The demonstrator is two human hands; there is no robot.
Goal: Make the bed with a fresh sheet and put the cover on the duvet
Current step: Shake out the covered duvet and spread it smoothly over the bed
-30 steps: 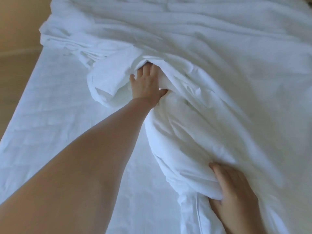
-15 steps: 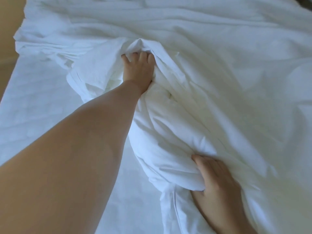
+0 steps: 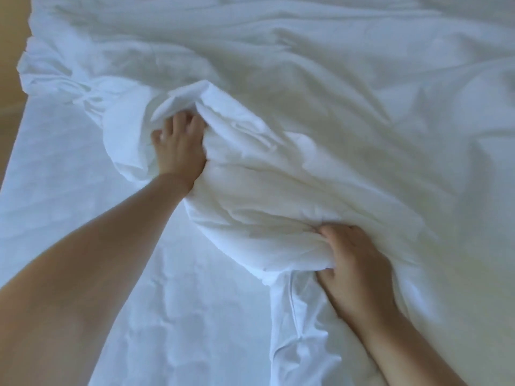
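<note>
1. Right hand (image 3: 354,271), nearest me, is closed on a thick fold of the duvet (image 3: 267,218), fingers curled over its rounded edge and thumb tucked under. Just beneath this hand a seam of the cover (image 3: 289,316) runs back toward me.

2. Sheet (image 3: 83,218) lies flat to the left of both hands, already spread over the bed, with faint creases near my left forearm.

3. Left hand (image 3: 178,151), farther out at full reach, is pushed into a pocket of cloth. Its fingers are partly buried and a little blurred; they seem to be bunched on the cloth, but I cannot tell whether it is duvet, cover or both that they pinch.

4. Beyond the left hand the white bulk spreads rumpled across the bed to the far edge, with a twisted bunch off to the left.

5. Risks, as I judge them:
   - All is white on white, so I could be gripping only the cover; then the duvet would stay bunched while the cover slides.
   - If my right hand lets go early, the fold may slump back out of the opening.
   - Hard tugging at full stretch could drag the sheet loose.
   - The twisted bunch could lock a twist inside.
</note>
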